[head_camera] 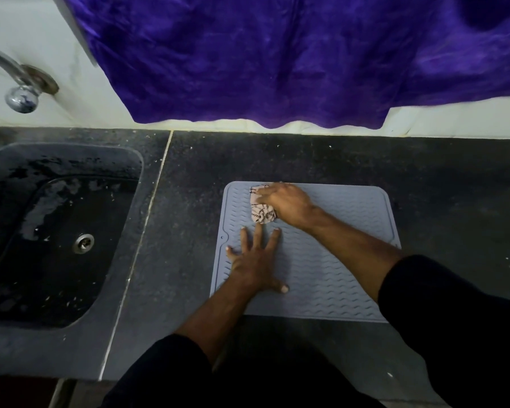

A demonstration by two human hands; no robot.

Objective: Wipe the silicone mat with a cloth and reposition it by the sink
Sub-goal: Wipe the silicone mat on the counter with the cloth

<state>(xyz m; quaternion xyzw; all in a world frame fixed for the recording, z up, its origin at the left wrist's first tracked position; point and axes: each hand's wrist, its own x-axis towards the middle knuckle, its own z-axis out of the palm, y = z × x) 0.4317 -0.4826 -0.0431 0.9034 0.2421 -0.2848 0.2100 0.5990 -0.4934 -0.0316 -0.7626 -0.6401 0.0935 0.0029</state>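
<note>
A grey silicone mat with a wavy ribbed pattern lies flat on the dark stone counter, to the right of the sink. My right hand grips a bunched pinkish cloth with dark stitching and presses it on the mat's far left corner. My left hand lies flat on the mat's left side with fingers spread, holding nothing. The cloth is partly hidden under my right hand.
A dark wet sink with a metal drain is sunk into the counter at left. A chrome tap projects from the white wall above it. A purple curtain hangs behind the counter.
</note>
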